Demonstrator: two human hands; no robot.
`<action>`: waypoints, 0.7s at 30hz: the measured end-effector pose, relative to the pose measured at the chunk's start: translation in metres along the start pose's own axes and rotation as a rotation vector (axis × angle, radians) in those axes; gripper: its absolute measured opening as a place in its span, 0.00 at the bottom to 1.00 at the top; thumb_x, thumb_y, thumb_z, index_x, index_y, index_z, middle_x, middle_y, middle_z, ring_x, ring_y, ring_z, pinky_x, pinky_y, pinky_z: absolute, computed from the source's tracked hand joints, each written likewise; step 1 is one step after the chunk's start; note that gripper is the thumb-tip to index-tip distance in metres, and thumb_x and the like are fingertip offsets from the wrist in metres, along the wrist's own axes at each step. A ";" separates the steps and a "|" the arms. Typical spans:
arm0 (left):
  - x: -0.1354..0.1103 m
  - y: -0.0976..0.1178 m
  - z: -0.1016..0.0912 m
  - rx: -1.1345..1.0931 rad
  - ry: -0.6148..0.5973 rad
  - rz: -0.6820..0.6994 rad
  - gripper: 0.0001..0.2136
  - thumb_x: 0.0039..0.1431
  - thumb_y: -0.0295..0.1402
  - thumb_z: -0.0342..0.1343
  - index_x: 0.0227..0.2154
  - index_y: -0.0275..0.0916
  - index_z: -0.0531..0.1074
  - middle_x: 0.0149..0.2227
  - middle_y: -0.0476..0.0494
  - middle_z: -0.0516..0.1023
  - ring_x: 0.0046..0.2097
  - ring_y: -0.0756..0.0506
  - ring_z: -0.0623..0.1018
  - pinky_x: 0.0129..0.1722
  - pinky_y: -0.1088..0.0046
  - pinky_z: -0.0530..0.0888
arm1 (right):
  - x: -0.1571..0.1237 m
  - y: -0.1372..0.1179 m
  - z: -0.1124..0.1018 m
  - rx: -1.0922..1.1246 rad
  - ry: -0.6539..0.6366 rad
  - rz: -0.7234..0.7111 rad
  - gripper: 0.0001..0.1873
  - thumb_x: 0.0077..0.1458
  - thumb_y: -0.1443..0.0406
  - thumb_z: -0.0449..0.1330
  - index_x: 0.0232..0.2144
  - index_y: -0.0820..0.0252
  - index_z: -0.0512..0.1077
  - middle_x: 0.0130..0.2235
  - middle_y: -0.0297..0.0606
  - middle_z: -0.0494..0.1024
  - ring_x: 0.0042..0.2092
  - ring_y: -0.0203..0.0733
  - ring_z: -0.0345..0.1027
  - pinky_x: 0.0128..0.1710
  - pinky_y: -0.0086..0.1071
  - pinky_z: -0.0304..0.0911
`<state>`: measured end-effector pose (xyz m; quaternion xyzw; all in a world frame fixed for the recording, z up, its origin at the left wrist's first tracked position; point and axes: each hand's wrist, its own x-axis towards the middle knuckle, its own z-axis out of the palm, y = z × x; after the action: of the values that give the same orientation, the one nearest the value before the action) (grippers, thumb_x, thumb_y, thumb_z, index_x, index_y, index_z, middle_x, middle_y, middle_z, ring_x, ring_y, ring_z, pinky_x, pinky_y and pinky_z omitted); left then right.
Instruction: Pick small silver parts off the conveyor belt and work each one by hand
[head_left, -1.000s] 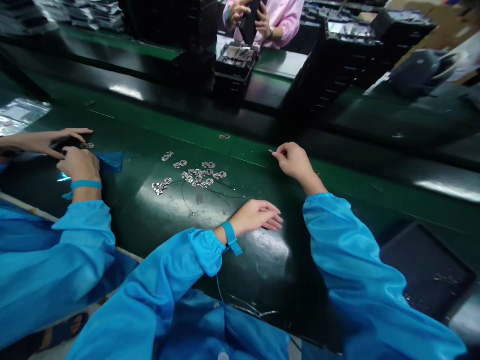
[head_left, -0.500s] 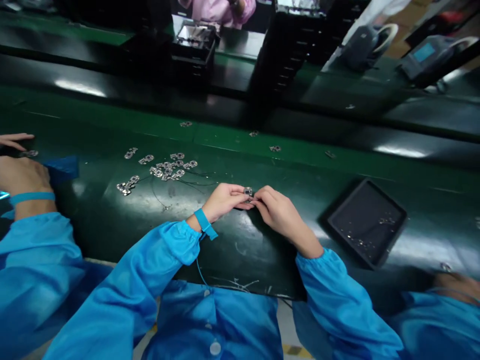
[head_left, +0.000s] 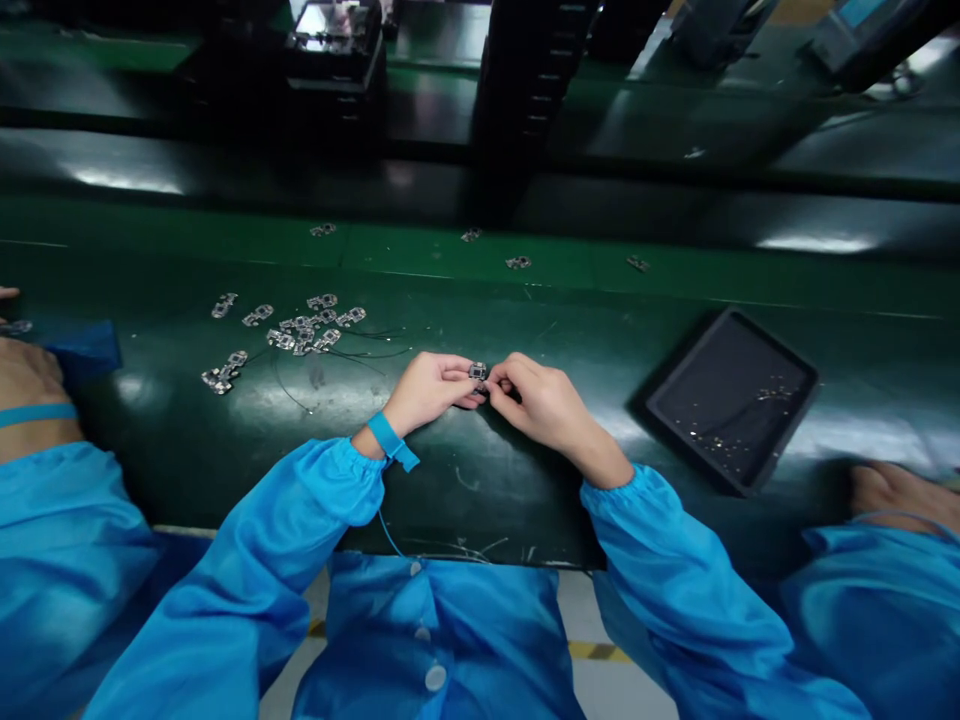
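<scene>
A small circuit board is pinched between the thumb and fingers of my left hand, which wears a blue wrist strap. Close against it, my right hand has its thumb and forefinger pressed together at the board's right edge. Whatever those right fingertips grip is too small and covered to make out. Left of my hands, a loose cluster of similar circuit boards lies on the green bench mat, some with thin black wires trailing toward me.
A black tray holding thin wires and small shiny bits sits to the right. Several single boards lie along the far strip. Co-workers' arms in blue sleeves flank me, one hand at right. Stacked black trays stand beyond.
The view has tilted down and shifted slightly right, so the bench things appear displaced. Both my hands stay together at the board, with the right fingers slightly more curled.
</scene>
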<state>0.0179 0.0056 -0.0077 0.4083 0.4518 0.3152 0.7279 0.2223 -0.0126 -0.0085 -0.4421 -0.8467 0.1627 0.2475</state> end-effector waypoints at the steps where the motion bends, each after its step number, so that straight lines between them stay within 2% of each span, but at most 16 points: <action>1: 0.000 0.001 0.000 0.008 0.000 -0.003 0.10 0.55 0.25 0.68 0.39 0.28 0.79 0.35 0.36 0.84 0.35 0.46 0.85 0.37 0.74 0.83 | 0.000 0.000 0.000 0.002 0.003 0.003 0.04 0.66 0.65 0.56 0.38 0.59 0.71 0.37 0.38 0.77 0.33 0.37 0.70 0.32 0.31 0.62; 21: -0.002 0.005 0.005 0.079 0.007 -0.009 0.06 0.56 0.21 0.62 0.37 0.28 0.79 0.31 0.39 0.83 0.32 0.48 0.84 0.35 0.76 0.82 | 0.002 -0.002 -0.001 0.031 0.010 0.055 0.04 0.65 0.65 0.57 0.37 0.59 0.71 0.37 0.38 0.77 0.33 0.38 0.70 0.32 0.31 0.61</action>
<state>0.0210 0.0052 -0.0014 0.4334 0.4681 0.2953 0.7112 0.2205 -0.0120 -0.0063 -0.4623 -0.8302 0.1803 0.2541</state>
